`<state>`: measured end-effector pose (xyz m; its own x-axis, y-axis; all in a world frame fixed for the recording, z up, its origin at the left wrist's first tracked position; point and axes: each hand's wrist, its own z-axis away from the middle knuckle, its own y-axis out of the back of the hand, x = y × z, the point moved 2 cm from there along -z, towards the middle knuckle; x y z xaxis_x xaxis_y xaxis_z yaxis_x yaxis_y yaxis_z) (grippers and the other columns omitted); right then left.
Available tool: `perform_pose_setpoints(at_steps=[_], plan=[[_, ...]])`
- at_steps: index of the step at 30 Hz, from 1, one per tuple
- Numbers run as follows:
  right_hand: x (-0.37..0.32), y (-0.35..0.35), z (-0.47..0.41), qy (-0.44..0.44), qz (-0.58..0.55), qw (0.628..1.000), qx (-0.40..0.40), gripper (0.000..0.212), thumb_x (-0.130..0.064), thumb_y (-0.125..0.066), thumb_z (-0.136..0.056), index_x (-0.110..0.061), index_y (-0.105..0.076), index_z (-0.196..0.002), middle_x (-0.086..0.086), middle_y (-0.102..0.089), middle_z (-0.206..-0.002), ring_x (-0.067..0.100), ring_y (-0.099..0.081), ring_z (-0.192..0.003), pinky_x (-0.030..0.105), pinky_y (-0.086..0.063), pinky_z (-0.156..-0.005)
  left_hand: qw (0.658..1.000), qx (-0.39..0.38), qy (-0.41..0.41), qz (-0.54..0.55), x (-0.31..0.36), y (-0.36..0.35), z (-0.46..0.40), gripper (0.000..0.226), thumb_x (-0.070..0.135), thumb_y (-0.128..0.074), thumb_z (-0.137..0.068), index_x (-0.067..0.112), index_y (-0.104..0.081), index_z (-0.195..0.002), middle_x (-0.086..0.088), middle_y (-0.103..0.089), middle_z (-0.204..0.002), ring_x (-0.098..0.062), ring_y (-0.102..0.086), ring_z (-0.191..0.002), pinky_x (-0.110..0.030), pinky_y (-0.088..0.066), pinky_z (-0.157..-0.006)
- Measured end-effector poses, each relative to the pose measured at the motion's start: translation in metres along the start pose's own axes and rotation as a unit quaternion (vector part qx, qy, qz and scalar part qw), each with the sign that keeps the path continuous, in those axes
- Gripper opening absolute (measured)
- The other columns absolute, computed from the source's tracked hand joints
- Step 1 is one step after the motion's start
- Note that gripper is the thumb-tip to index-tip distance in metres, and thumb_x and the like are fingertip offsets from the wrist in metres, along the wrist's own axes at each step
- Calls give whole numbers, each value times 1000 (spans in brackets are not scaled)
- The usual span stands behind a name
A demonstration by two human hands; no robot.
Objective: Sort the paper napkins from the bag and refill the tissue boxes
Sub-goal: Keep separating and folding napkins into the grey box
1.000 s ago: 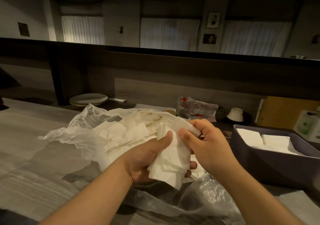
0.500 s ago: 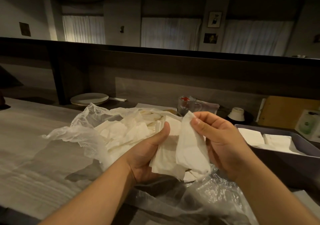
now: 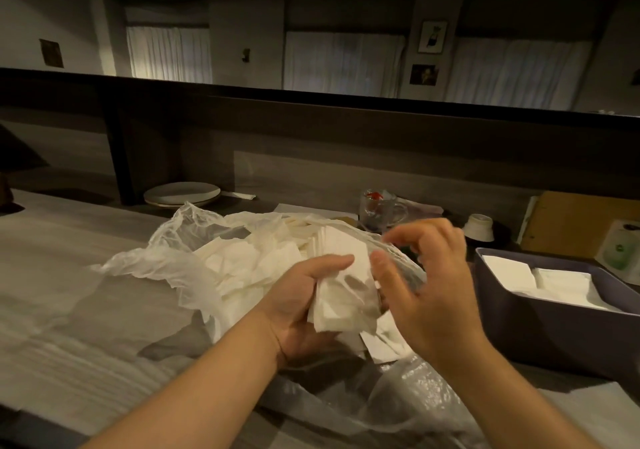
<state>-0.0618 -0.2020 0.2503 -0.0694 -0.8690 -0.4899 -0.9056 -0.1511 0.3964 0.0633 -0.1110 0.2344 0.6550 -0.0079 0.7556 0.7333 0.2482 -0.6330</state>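
Note:
A crumpled clear plastic bag (image 3: 166, 261) lies open on the table, full of white paper napkins (image 3: 242, 265). My left hand (image 3: 304, 306) grips a small stack of napkins (image 3: 343, 296) over the bag, thumb on top. My right hand (image 3: 426, 282) hovers just right of that stack, fingers loosely spread and blurred, holding nothing. A dark purple tissue box (image 3: 540, 338) stands at the right, with flat white napkins (image 3: 543, 280) inside it.
Stacked white plates (image 3: 181, 193) sit at the back left under a dark shelf. Behind the bag stand a glass mug (image 3: 377, 206) and a small white cup (image 3: 479, 227). A brown board (image 3: 575, 223) and a white packet (image 3: 620, 251) are at the far right.
My right hand has let go of the napkin it pinched; that napkin now lies on the stack in my left hand. The right hand has drawn slightly back to the right.

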Motion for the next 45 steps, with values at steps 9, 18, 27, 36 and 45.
perform_pose_setpoints(at_steps=[9, 18, 27, 36, 45], plan=[[-2, -13, 7, 165, 92, 976, -110, 15, -47, -59, -94, -40, -68, -105, -26, -57, -107, -2, -41, -104, 29, -33, -91, 988, 52, -29, 141, 10, -1, 3, 45, 18, -69, -77, 2, -63, -119, -20, -68, -106, -31, -60, -98, -41, -49, -92], [-5, -12, 8, 152, 64, 982, -94, 12, -39, -61, -92, -35, -72, -95, -24, -59, -100, 5, -50, -101, 34, -43, -84, 983, 93, -44, 150, 12, 6, -5, 37, 23, -64, -93, 6, -61, -126, -17, -70, -113, -32, -67, -96, -45, -57, -86], [-22, 3, 3, 33, -205, 968, -138, 3, -24, -63, -74, -24, -66, -73, -10, -65, -79, 11, -64, -81, 23, -54, -73, 982, 106, -65, 146, 17, 4, 0, 18, 18, -63, -95, 3, -64, -104, -17, -71, -108, -35, -65, -104, -49, -53, -93], [-13, 10, -12, -184, -283, 932, -133, 21, -14, -66, -96, -25, -70, -79, -7, -69, -75, 7, -66, -69, 20, -57, -63, 998, 32, 21, -42, 2, -5, 10, 37, 36, -73, -74, 9, -83, -97, -21, -76, -104, -36, -75, -82, -52, -52, -90], [-2, 1, -4, -234, -107, 958, -129, 16, -39, -67, -95, -45, -56, -106, -22, -54, -114, 4, -56, -106, 32, -56, -94, 1000, -6, -6, -12, -16, -14, 10, 76, 30, -101, -54, 5, -74, -121, -29, -70, -117, -45, -73, -94, -58, -61, -75]])
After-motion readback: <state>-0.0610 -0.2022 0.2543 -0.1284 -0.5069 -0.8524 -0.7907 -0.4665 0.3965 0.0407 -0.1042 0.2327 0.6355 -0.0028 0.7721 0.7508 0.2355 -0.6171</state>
